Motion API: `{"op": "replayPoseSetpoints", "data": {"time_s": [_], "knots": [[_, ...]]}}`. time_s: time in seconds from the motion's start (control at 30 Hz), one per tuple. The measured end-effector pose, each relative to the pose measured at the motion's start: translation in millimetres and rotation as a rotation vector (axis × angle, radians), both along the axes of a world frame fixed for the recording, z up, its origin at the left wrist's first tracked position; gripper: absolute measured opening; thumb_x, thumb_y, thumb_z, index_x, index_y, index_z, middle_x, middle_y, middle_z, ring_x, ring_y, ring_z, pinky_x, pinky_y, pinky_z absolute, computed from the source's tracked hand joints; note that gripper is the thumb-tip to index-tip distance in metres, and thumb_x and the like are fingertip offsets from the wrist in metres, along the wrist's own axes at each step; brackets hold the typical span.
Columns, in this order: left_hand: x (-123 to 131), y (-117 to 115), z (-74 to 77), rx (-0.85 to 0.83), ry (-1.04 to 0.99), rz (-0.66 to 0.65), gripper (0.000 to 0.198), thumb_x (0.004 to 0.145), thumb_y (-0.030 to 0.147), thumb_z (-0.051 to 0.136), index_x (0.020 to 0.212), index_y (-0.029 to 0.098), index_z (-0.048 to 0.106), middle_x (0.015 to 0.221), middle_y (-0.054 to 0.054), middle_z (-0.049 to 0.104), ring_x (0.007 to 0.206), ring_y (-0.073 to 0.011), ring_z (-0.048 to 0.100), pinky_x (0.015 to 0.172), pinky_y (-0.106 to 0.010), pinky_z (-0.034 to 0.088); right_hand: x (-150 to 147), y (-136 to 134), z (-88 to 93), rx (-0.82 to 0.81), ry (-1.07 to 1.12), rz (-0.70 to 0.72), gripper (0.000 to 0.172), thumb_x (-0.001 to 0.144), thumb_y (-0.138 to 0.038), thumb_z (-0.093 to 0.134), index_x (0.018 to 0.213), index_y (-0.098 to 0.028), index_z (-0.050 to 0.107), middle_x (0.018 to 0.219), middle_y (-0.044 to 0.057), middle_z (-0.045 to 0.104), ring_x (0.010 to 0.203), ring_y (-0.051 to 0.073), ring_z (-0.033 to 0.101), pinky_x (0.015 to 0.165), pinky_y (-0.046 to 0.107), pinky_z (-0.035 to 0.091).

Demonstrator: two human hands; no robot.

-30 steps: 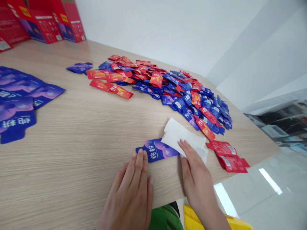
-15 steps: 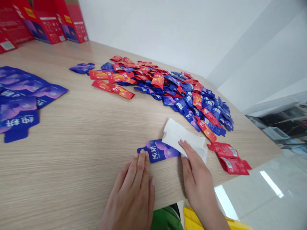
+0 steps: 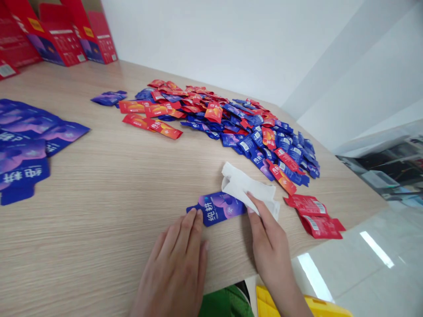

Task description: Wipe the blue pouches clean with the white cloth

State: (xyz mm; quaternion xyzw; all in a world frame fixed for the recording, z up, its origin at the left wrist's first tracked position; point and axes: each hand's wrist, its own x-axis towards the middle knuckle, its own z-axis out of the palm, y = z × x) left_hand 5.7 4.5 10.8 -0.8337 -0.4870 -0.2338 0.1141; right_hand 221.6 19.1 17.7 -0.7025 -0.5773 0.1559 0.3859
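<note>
Blue foil sachet [image 3: 218, 208] — thin, light, probably slippery, best taken by its edge — lies under the open left hand [image 3: 173, 264], while the right hand [image 3: 271, 248] pinches a white wipe [image 3: 246, 187].

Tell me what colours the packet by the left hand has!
The packet is deep blue fading into purple, with white writing; the head view shows it best.

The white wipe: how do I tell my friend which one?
On the light wooden table, look near the edge, below the big heap of red and blue foil packets. The person's right hand touches a soft white folded wipe. Unlike the shiny packets around it, it is plain white and lies partly over a flat blue-purple packet.
</note>
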Motion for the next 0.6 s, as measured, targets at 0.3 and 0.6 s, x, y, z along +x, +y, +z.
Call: {"op": "replayPoseSetpoints", "data": {"time_s": [0.3, 0.6], "knots": [[11, 38, 11.2, -0.075, 0.014, 0.009, 0.039, 0.103, 0.022, 0.059, 0.140, 0.011, 0.066, 0.135, -0.012, 0.078, 0.122, -0.0320, 0.070, 0.101, -0.052, 0.061, -3, 0, 12.9, 0.077, 0.263, -0.175, 0.049, 0.101, -0.059, 0.062, 0.131, -0.024, 0.082, 0.141, 0.008, 0.077, 0.144, 0.035, 0.062, 0.121, 0.053, 0.048], [15, 43, 30.7, -0.223, -0.116, 0.057, 0.026, 0.104, 0.014, 0.052, 0.116, 0.020, 0.074, 0.107, -0.005, 0.079, 0.097, -0.0284, 0.073, 0.084, -0.049, 0.062, 4, -2, 13.0, 0.131, 0.298, -0.327, 0.055, 0.098, -0.063, 0.067, 0.129, -0.021, 0.083, 0.130, 0.010, 0.082, 0.122, 0.036, 0.073, 0.105, 0.048, 0.055]]}}
